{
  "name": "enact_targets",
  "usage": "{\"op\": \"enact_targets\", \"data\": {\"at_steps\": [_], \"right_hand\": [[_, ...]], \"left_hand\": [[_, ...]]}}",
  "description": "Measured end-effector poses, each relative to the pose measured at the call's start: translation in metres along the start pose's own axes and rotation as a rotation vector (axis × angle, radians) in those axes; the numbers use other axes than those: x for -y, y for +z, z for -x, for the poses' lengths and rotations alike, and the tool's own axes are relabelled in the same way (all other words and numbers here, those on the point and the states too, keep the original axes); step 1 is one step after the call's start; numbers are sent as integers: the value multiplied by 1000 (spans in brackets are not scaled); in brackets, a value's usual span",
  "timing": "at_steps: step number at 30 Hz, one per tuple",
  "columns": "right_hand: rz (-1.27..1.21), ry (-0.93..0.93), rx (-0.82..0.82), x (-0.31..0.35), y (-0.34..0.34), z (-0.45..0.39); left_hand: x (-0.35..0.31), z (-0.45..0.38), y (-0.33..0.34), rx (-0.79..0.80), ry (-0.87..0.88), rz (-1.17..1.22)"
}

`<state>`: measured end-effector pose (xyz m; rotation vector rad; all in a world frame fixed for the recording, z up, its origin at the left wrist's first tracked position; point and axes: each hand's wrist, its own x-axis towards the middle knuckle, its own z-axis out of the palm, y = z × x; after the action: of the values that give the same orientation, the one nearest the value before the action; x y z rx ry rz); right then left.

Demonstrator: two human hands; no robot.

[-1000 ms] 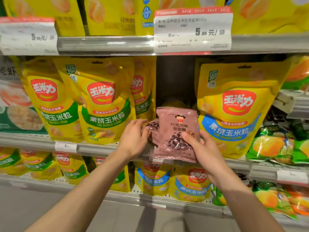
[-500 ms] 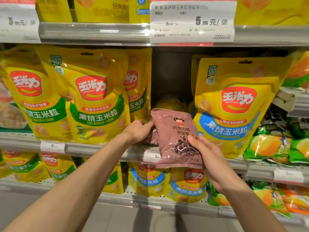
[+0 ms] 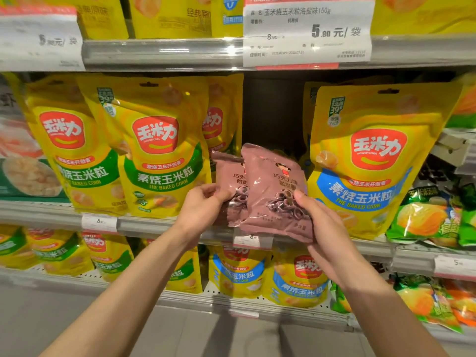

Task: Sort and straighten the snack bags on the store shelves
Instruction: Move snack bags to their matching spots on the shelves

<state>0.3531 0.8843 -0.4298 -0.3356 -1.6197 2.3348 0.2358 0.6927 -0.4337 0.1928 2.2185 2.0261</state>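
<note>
Two small brown snack bags are in hand at the middle shelf, held in front of a dark gap between the yellow corn-snack stock. The left hand grips the rear brown bag at its lower left edge, fingers curled round it. The right hand holds the front brown bag, thumb pressed on its face and fingers behind, with the pack tilted so that its top leans left. The front bag overlaps the rear one; their lower edges hang just above the shelf rail and the price tag clipped to it.

To the left stands a green-banded yellow bag, leaning slightly, with more of its kind beside and behind it. To the right stands a blue-banded yellow bag, upright and near the right hand. The gap between them runs back into shadow — what lies at its rear cannot be made out.

Assessment: the step in hand appears to be the sorting of two stray brown packs found among corn snacks, either gathering them for removal or seating them in the gap. Which is intended cannot be told. The next move calls for squaring the two packs together, faces forward and tops level, then carrying them clear without knocking the leaning green-banded bag — a brush from the left wrist could tip it
</note>
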Motion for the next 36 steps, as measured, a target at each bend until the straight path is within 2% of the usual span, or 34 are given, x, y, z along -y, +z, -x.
{"op": "enact_targets", "data": {"at_steps": [6, 10, 14, 18, 21, 26, 30, 36], "right_hand": [[-2, 31, 60, -19, 25, 3], [-30, 53, 102, -26, 29, 8], [52, 36, 130, -28, 33, 15], [123, 12, 164, -26, 38, 21], [138, 5, 183, -28, 39, 20], [177, 63, 110, -39, 47, 14], [293, 129, 53, -32, 55, 25], [253, 168, -27, 29, 68, 61]], "left_hand": [[20, 40, -20, -73, -93, 164], [10, 61, -18, 1, -119, 248], [-3, 63, -19, 141, -67, 71], [-3, 65, -15, 103, -105, -27], [-1, 65, -12, 131, -104, 28], [5, 63, -14, 149, -116, 84], [5, 68, -23, 172, -169, 37], [-58, 105, -21, 146, -246, 39]]}}
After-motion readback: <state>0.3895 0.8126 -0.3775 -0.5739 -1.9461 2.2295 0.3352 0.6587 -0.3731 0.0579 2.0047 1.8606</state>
